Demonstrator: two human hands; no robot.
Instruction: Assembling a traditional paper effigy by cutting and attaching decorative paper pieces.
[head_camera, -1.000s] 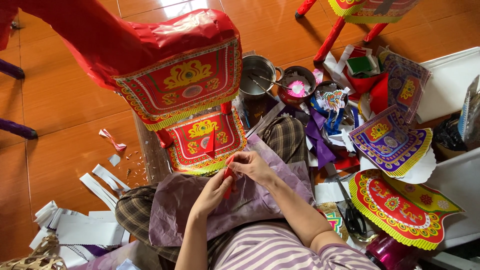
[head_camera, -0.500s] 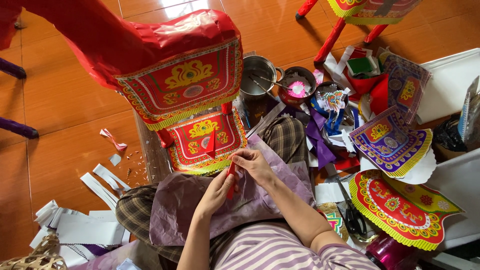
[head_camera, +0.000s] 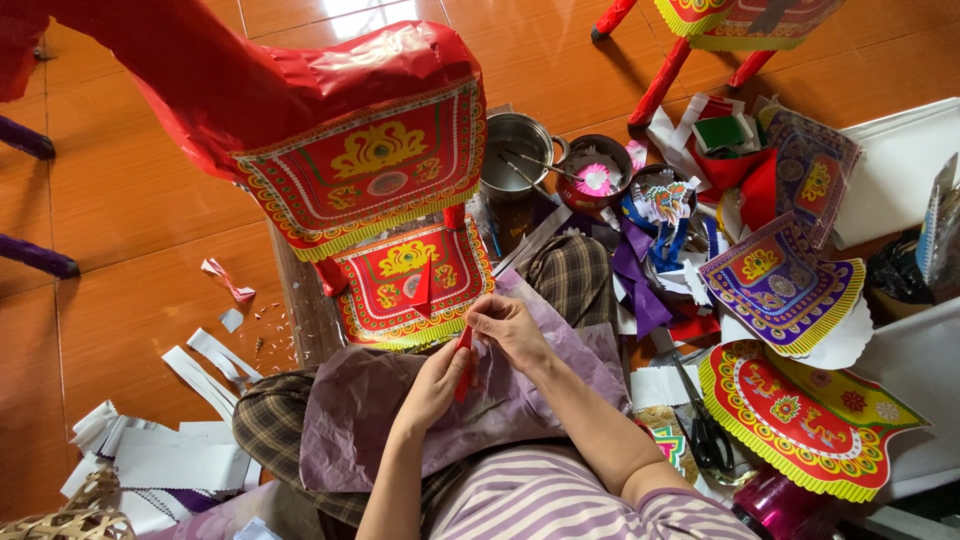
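I sit cross-legged with a sheet of purple tissue paper (head_camera: 370, 410) over my lap. My left hand (head_camera: 437, 378) and my right hand (head_camera: 508, 328) meet above it and both pinch a small folded strip of red paper (head_camera: 465, 360). Just beyond my hands lies a red ornamental paper panel with gold and green motifs (head_camera: 408, 280). Above it stands a large red paper horse figure (head_camera: 300, 95) with a matching decorated saddle cloth (head_camera: 375, 165).
A metal pot (head_camera: 517, 150) and a small bowl with brushes (head_camera: 592, 182) stand ahead. Purple and red ornamental paper pieces (head_camera: 775, 285) (head_camera: 810, 415), black scissors (head_camera: 705, 435) and coloured scraps lie at the right. White paper strips (head_camera: 205, 360) lie on the wooden floor at left.
My hands have stayed over the purple paper, working the red strip between the fingers; nothing else has visibly moved.
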